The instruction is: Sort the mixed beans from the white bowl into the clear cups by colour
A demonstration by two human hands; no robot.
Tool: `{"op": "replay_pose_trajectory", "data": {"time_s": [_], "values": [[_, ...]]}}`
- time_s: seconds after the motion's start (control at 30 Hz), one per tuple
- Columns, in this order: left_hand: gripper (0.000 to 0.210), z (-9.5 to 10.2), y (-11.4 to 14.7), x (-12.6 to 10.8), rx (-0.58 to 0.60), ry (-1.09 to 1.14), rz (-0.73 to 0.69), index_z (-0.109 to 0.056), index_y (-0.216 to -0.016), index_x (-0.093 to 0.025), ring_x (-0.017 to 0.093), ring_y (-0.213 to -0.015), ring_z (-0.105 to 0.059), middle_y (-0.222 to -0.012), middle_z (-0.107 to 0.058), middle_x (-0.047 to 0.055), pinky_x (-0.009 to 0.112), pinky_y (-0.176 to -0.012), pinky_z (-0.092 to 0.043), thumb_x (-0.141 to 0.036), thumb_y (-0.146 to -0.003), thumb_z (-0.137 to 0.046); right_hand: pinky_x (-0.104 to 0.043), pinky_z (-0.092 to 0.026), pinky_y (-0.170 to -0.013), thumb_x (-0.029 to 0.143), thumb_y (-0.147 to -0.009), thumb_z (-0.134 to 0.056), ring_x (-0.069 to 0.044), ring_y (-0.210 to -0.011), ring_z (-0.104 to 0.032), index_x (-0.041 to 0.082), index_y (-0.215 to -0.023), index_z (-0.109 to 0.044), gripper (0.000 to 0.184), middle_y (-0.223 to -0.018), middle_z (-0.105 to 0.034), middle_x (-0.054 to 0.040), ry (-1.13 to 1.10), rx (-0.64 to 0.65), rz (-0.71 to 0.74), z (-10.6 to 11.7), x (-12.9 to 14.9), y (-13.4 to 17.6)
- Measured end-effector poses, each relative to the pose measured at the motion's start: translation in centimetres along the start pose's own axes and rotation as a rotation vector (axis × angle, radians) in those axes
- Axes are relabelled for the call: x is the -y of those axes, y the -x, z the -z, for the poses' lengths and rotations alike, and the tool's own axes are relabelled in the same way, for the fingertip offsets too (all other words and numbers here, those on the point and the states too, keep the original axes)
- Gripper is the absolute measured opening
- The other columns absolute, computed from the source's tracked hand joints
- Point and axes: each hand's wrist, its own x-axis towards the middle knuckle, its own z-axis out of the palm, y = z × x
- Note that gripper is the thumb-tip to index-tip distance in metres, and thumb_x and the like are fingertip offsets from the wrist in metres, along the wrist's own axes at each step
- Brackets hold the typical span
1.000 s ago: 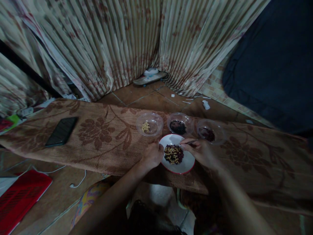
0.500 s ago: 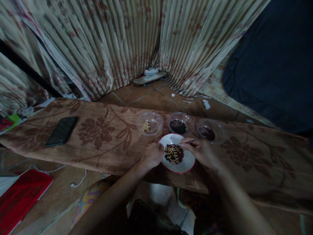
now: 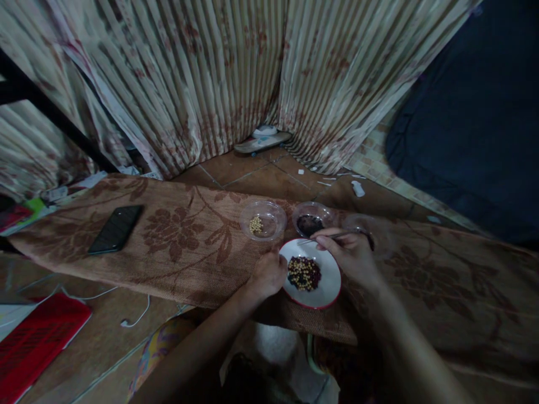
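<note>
- While the left hand [image 3: 269,273] was curled closely on the left edge of a red-rimmed white plate [image 3: 330,283], the right hand [image 3: 351,255] pinched a slim metal utensil [image 3: 309,241] between thumb and fingers.
- Between the two hands, the plate bore a heap of mixed beans [image 3: 304,274], in yellow, black and dark red.
- Leftward from the right hand, the utensil's tip reached over the plate's far edge; whether it carried anything was too small to tell.
- Just beyond the left hand sat a clear plastic bowl [image 3: 273,224] with yellow beans [image 3: 255,225].
- Ahead of the gap between the hands, a second bowl [image 3: 314,209] contained small black contents [image 3: 309,225].
- Behind the right hand, a third bowl [image 3: 381,235] was partly hidden.
- Well to the left hand's left, a smartphone [image 3: 115,229] lay on the floral tablecloth [image 3: 214,266].
- Farther ahead of both hands, a skateboard [image 3: 263,143] rested on the tiled floor [image 3: 236,173].
</note>
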Motion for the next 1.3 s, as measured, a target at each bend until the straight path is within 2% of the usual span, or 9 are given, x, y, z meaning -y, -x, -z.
{"op": "replay_pose_trajectory", "data": {"time_s": [0.17,0.27,0.47,0.6,0.73,1.1,1.3], "values": [[0.033,-0.1,0.0,0.2,-0.028,-0.041,-0.022,-0.056,-0.107,-0.01,0.021,-0.097,-0.062,-0.103,-0.067,0.015,0.029,-0.087,-0.044,-0.021,-0.088,-0.03,-0.026,-0.053,-0.057,0.037,-0.077,-0.064,-0.014,-0.061,-0.064,0.019,-0.085,-0.071,0.021,-0.073,-0.069,-0.0022,-0.124,-0.034,0.046,-3.4,1.5,-3.3],[0.033,-0.1,0.0,0.2,-0.018,-0.053,-0.032,-0.056,-0.106,-0.009,0.02,-0.098,-0.062,-0.103,-0.066,0.015,0.028,-0.088,-0.044,-0.02,-0.087,-0.031,-0.026,-0.054,-0.06,0.036,-0.078,-0.063,-0.014,-0.063,-0.064,0.019,-0.084,-0.071,0.02,-0.078,-0.07,-0.0029,-0.11,-0.065,0.072,-3.9,1.6,-3.8],[0.033,0.1,0.1,0.0,-0.024,-0.001,-0.009,-0.056,-0.107,-0.01,0.021,-0.097,-0.063,-0.102,-0.067,0.014,0.029,-0.089,-0.044,-0.023,-0.088,-0.032,-0.028,-0.053,-0.059,0.038,-0.078,-0.064,-0.016,-0.064,-0.065,0.018,-0.087,-0.07,0.023,-0.079,-0.07,-0.0042,-0.007,-0.11,-0.032,-0.7,0.9,-0.4],[0.034,0.0,0.1,0.0,-0.016,-0.011,-0.016,-0.056,-0.106,-0.011,0.021,-0.095,-0.063,-0.101,-0.068,0.014,0.03,-0.088,-0.045,-0.023,-0.089,-0.03,-0.028,-0.052,-0.061,0.04,-0.079,-0.062,-0.019,-0.07,-0.065,0.018,-0.086,-0.07,0.025,-0.084,-0.07,-0.0058,0.052,-0.023,-0.102,1.0,-1.0,2.1],[0.033,-0.2,0.0,0.1,-0.022,-0.038,-0.011,-0.056,-0.106,-0.01,0.021,-0.095,-0.063,-0.101,-0.067,0.015,0.03,-0.087,-0.045,-0.021,-0.088,-0.03,-0.029,-0.051,-0.066,0.041,-0.08,-0.061,-0.02,-0.076,-0.064,0.019,-0.086,-0.071,0.024,-0.084,-0.07,-0.0049,0.137,0.102,-0.081,1.4,-2.6,2.9],[0.033,0.3,0.2,-0.2,0.007,-0.042,-0.001,-0.055,-0.109,-0.01,0.02,-0.097,-0.062,-0.104,-0.066,0.014,0.03,-0.089,-0.045,-0.022,-0.089,-0.03,-0.029,-0.05,-0.068,0.04,-0.08,-0.06,-0.02,-0.079,-0.065,0.02,-0.088,-0.071,0.024,-0.089,-0.071,-0.0037,0.109,0.198,-0.137,1.7,-3.2,2.8],[0.032,0.3,0.2,-0.3,-0.001,-0.022,-0.005,-0.055,-0.106,-0.009,0.021,-0.098,-0.062,-0.104,-0.066,0.015,0.031,-0.09,-0.045,-0.021,-0.089,-0.031,-0.029,-0.051,-0.064,0.041,-0.079,-0.06,-0.021,-0.078,-0.065,0.02,-0.089,-0.071,0.025,-0.089,-0.072,-0.0045,0.125,0.191,-0.134,1.7,-3.4,2.8]]}}
